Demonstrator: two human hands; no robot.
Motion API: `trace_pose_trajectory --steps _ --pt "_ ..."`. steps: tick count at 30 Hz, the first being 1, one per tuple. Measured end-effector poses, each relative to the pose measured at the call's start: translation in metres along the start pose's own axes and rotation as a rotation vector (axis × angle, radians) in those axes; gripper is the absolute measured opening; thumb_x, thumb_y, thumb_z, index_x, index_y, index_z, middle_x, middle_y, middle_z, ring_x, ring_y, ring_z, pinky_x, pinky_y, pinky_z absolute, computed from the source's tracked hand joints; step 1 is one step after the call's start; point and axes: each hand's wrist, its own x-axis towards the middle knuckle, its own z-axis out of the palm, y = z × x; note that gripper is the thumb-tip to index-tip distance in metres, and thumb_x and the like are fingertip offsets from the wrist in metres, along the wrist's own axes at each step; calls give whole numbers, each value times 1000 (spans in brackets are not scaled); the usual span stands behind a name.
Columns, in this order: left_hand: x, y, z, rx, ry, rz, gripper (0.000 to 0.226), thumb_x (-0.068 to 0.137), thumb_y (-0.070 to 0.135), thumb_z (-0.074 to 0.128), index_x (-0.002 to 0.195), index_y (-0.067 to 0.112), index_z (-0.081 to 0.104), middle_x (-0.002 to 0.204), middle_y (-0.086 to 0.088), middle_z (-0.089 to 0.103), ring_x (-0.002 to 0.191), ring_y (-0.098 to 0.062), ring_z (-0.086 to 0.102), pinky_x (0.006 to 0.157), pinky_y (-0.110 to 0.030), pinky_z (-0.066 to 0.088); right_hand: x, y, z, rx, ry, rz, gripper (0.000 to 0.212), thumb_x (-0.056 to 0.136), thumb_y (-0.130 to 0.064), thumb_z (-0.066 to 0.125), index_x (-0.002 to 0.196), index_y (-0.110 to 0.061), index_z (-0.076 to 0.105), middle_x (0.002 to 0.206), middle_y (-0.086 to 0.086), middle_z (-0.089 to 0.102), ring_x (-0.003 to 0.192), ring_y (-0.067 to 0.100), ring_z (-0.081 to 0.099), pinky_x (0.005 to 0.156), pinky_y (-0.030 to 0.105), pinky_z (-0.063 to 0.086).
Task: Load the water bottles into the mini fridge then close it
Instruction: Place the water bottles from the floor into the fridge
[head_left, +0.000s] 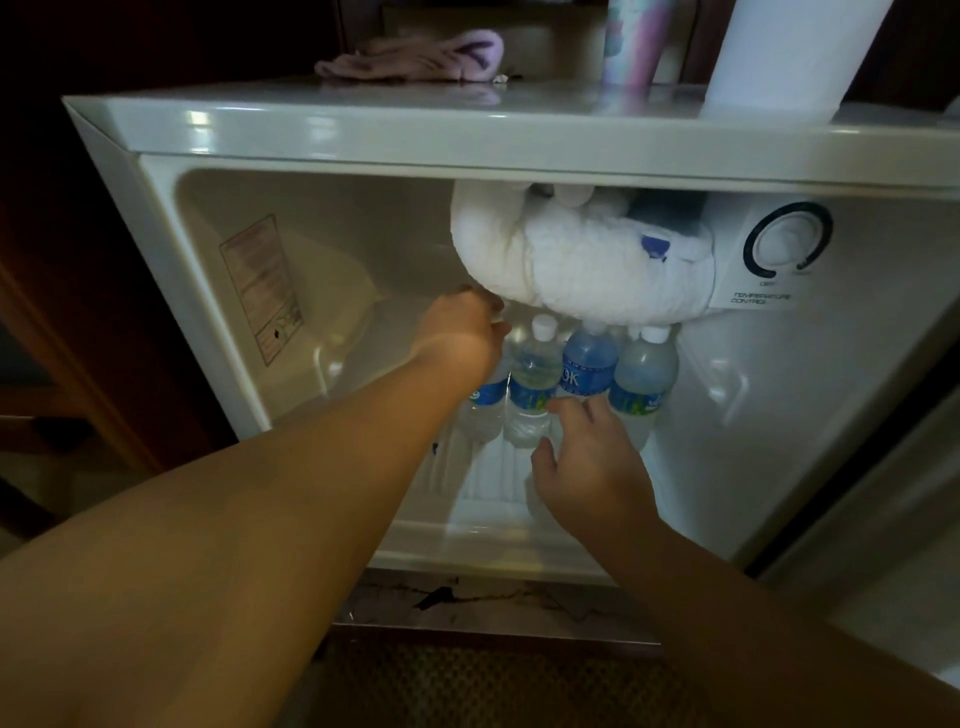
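Observation:
The white mini fridge (218, 291) stands open in front of me. Several clear water bottles with blue labels stand upright in a row on its floor: one with a white cap (530, 384), a bluer one (589, 364) and one on the right (644, 379). My left hand (462, 332) reaches in, its fingers curled over the top of the leftmost bottle (483, 408), whose cap is hidden. Lower down, my right hand (587, 467) hovers before the row with fingers spread, the fingertips at the bluer bottle's label.
A thick lump of white frost (571, 260) hangs from the freezer box just above the bottle caps. The temperature dial (789, 244) sits to its right. The open door (883, 519) is at the right. A purple cloth (415, 57), tumbler (631, 41) and paper roll (795, 52) rest on top.

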Motion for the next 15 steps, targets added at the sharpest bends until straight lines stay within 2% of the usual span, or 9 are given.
trace_pose_trajectory --steps 4,8,12,15 --pt "3 -2 -1 6 -2 -40 39 101 33 62 138 20 64 136 -10 66 120 -32 63 98 -37 52 2 -7 2 15 -1 7 32 87 -21 61 116 -9 59 105 8 54 95 28 56 71 42 54" --pt "-7 -3 -8 51 -15 1 43 100 35 61 140 19 59 129 -14 64 112 -35 65 91 -39 53 -1 -23 7 44 -4 -43 34 87 -20 61 119 -10 60 106 8 55 96 28 57 69 40 53" --pt "-53 -18 -30 58 42 158 48 96 17 61 143 18 56 128 -16 59 107 -35 65 89 -40 54 -6 -42 12 122 71 -205 24 90 -20 58 112 -11 63 102 5 56 92 25 58 64 40 53" --pt "-113 -49 -61 56 73 335 46 90 9 66 135 16 61 120 -11 60 95 -29 67 82 -41 56 -13 -67 15 294 91 -392 17 93 -16 62 109 -13 64 100 2 58 83 19 60 59 32 52"
